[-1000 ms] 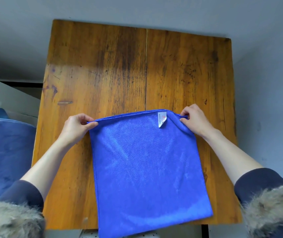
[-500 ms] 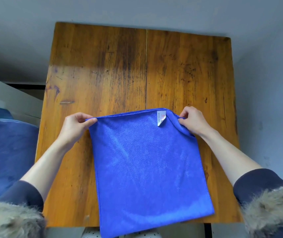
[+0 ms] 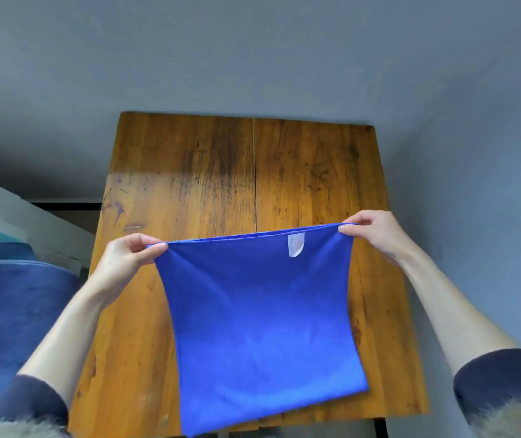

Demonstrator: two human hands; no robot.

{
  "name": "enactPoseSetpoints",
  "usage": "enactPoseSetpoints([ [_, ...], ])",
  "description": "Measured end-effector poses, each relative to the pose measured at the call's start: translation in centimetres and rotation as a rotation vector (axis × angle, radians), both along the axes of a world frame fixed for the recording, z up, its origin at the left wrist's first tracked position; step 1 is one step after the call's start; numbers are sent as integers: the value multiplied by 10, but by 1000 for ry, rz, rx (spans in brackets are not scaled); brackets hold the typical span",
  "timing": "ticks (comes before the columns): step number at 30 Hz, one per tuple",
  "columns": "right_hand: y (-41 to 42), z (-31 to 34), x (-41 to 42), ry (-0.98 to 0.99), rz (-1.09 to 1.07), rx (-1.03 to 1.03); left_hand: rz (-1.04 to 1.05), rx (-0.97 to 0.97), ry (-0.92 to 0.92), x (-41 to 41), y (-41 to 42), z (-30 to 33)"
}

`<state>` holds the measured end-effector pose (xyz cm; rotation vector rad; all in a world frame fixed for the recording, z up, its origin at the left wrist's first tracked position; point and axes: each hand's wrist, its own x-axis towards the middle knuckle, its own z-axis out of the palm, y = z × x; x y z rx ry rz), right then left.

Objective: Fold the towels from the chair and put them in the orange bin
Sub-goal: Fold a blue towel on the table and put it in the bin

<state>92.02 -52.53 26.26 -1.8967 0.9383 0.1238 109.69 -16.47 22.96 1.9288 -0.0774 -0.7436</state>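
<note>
Head view: pinching the far corners of a blue towel (image 3: 259,317), left hand (image 3: 123,260) on the left corner, right hand (image 3: 376,232) on the right, thumb and curled fingers closing on the hem. Holding the far edge taut and raised above the wooden table (image 3: 189,184). Hanging down toward the near edge, white tag (image 3: 296,245) showing near the right corner. Lying at far left, blue fabric (image 3: 9,311).

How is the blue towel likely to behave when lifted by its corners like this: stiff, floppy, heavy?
Probably floppy: the blue towel bows inward along its sides between the left hand and right hand. Likely light, since fingertip pinches at two corners hold it up. It looks soft and unlikely to slip; its lower edge trails on the wooden table.
</note>
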Motion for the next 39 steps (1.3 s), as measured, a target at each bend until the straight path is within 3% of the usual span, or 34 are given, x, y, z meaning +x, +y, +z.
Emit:
enactPoseSetpoints([
  [6, 13, 82, -20, -183, -68, 59, -115, -66, -182, 19, 16, 80],
  [12, 35, 155, -19, -407, -155, -57, -187, -135, -465, 43, 25, 160],
  [23, 65, 216, -6, -600, -130, -151, -101, -297, -591, 53, 58, 221],
  [31, 67, 234, -2, -397, 23, -257, -76, -299, -575, 52, 68, 225],
  [39, 65, 216, 25, -112, 143, -502, -110, 102, -662, 58, 49, 210],
])
